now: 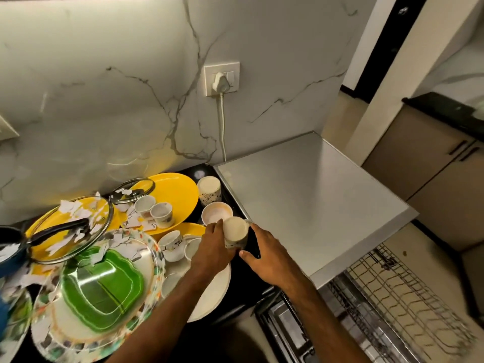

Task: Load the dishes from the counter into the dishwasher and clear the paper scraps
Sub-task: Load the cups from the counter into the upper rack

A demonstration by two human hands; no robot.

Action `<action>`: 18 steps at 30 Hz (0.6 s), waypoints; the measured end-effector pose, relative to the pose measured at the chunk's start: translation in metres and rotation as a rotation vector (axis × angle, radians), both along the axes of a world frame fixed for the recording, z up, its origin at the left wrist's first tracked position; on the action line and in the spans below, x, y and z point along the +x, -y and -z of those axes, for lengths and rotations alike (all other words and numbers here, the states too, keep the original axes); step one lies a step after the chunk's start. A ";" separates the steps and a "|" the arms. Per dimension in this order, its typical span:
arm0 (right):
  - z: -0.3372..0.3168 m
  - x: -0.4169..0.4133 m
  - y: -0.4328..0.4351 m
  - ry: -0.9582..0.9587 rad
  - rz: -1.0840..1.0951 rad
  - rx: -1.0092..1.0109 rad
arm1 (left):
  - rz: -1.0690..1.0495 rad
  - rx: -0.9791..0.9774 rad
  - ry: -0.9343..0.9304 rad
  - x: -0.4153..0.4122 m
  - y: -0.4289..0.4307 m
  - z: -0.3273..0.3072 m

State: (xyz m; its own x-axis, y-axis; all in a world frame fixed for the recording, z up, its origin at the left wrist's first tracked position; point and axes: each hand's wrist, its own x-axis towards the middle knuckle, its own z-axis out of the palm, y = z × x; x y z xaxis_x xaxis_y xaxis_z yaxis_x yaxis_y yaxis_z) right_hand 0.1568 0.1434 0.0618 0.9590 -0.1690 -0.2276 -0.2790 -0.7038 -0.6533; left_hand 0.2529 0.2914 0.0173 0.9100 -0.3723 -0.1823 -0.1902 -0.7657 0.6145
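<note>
Now my left hand (213, 242) grips the patterned cup (235, 230) upright, my right hand (264, 248) beside it, grip unclear, likely to take it toward the dishwasher rack (392, 289).

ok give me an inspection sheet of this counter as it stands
surface: black counter, crowded with dishes
job's things: round yellow plates, small white cups, round white plate, patterned cream tumbler, glass pan lid with black handle, blue pot; wire dishwasher rack pulled out
clutter: torn white paper scraps strewn over plates and lid
hands: left hand grips the tumbler; right hand beside it, grip unclear
cables: white cable runs from the wall plug down behind the counter
surroundings: marble-look wall, beige cabinets
</note>
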 end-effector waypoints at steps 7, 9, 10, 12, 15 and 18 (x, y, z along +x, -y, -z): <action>0.004 0.004 -0.002 -0.011 0.030 0.004 | 0.018 0.055 0.035 0.009 0.008 -0.002; 0.006 0.005 -0.002 -0.017 0.036 0.008 | 0.033 0.066 0.040 0.012 0.007 -0.002; 0.007 0.005 -0.003 -0.020 0.037 0.006 | 0.042 0.072 0.039 0.014 0.006 -0.003; 0.008 0.007 -0.003 -0.025 0.034 -0.003 | 0.058 0.078 0.036 0.017 0.004 -0.005; 0.011 0.010 -0.005 -0.015 0.035 -0.006 | 0.067 0.091 0.038 0.019 0.003 -0.006; 0.016 0.010 -0.007 -0.014 0.042 -0.011 | 0.075 0.114 0.028 0.017 0.004 -0.006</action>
